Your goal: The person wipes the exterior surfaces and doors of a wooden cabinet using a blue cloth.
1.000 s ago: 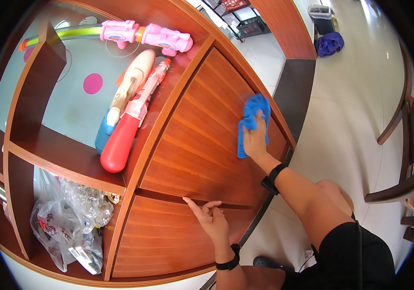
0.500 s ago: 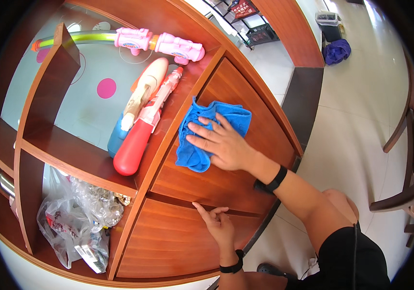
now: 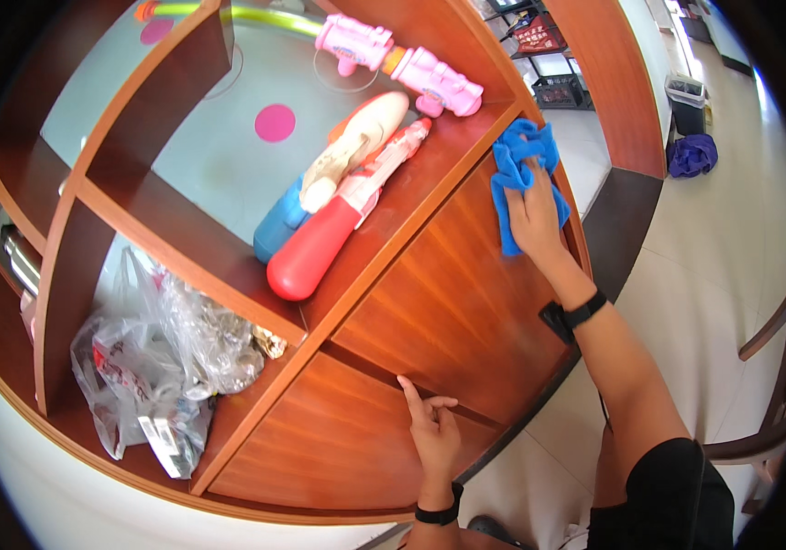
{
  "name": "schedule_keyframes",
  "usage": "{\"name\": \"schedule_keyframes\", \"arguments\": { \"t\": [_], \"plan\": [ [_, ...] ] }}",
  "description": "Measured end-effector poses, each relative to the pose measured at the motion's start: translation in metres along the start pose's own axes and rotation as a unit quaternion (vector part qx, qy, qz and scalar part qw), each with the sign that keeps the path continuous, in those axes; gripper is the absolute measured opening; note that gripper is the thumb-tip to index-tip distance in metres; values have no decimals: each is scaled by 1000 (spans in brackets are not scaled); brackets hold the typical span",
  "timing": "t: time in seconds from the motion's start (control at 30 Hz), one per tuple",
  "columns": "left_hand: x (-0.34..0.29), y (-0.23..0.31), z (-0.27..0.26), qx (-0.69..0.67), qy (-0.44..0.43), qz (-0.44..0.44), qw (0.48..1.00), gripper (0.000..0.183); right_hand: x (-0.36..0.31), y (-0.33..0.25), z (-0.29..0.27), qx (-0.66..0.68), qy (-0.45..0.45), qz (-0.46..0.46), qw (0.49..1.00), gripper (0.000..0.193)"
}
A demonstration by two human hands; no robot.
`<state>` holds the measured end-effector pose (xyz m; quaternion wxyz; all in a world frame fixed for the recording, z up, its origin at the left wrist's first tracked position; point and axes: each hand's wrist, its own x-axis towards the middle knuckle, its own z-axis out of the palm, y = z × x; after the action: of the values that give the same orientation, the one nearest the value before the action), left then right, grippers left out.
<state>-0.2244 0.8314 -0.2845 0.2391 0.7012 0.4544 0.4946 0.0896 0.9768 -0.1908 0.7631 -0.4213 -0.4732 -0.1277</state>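
My right hand presses a crumpled blue cloth against the upper far corner of a brown wooden cabinet door, beside the frame. Its fingers are partly sunk in the cloth's folds. Lower down, my left hand holds nothing. Its index finger is stretched out and the other fingers are loosely bent, in front of the lower door near the gap between the two doors. Each wrist wears a black band.
On the open shelves left of the doors lie a pink toy water gun, a red one and a blue-and-white one. Clear plastic bags fill a lower compartment. Dark wooden chairs stand at right on the tiled floor.
My right hand has slid with the cloth from the middle of the upper door up to its far corner. The view has shifted; my left hand keeps nearly the same pose.
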Motion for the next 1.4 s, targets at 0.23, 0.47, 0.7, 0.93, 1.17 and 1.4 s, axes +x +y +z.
{"name": "schedule_keyframes", "arguments": {
  "t": [0.23, 0.47, 0.7, 0.93, 1.17, 1.4],
  "plan": [
    [2, 0, 8, -62, 22, -22, 998, 85, -75, -75, 38, -96, -130, -183, 970, 40],
    [5, 2, 10, -111, 79, 24, 990, 73, -89, -69, 46, -49, -318, -435, 841, 49],
    [9, -6, -8, -123, 122, 0, 985, 51, -127, -147, 58, -105, -238, -282, 923, 58],
    [8, 6, -28, -145, 323, 50, 934, 27, -106, -112, 45, 6, -408, -496, 766, 45],
    [5, 2, -34, -169, 305, 37, 937, 26, -157, -131, 54, -68, -309, -343, 884, 53],
    [6, 4, -45, -230, 297, -13, 927, 26, -266, -20, -10, -272, -326, -160, 891, 55]
  ]
}}
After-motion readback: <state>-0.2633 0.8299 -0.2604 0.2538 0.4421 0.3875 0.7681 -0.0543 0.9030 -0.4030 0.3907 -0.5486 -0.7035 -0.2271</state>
